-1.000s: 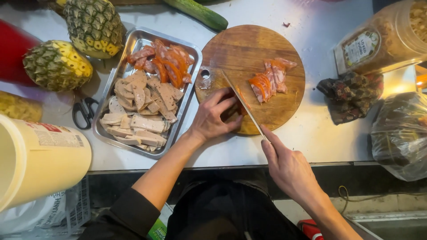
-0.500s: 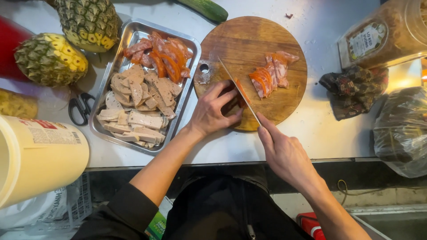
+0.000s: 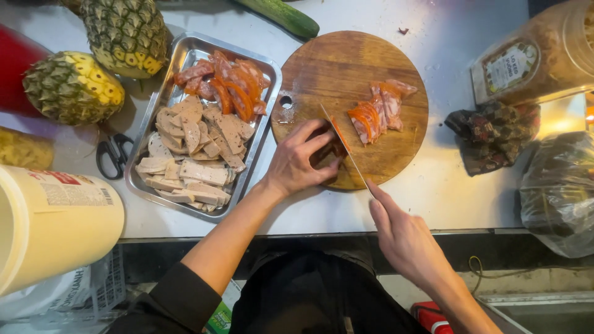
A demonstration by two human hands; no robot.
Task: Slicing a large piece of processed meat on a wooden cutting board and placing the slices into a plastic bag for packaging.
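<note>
A: What is the right hand (image 3: pixel 405 238) doing?

B: It is gripping a knife (image 3: pixel 346 151), fingers wrapped tight round the handle, forefinger lying along the spine. The blade is running far and left across the round board (image 3: pixel 346 68).

A: And the left hand (image 3: pixel 300 162)?

B: It is curling over a piece of meat on the near part of the board, fingertips (image 3: pixel 328 166) bent down just beside the blade. The piece itself is mostly hiding under the fingers, so I cannot tell how firmly it is being pinched.

A: Where are the cut slices (image 3: pixel 377 111) sitting?

B: On the board, right of the blade, orange-edged and overlapping.

A: What is lying around it?

B: A steel tray (image 3: pixel 179 62) is sitting left of the board, touching it, holding pale and orange-rimmed slices. Two pineapples (image 3: pixel 73 86) are lying further left, scissors (image 3: pixel 111 154) near them. A cucumber (image 3: pixel 278 15) is lying at the far edge, a cloth (image 3: pixel 495 133) to the right.
</note>
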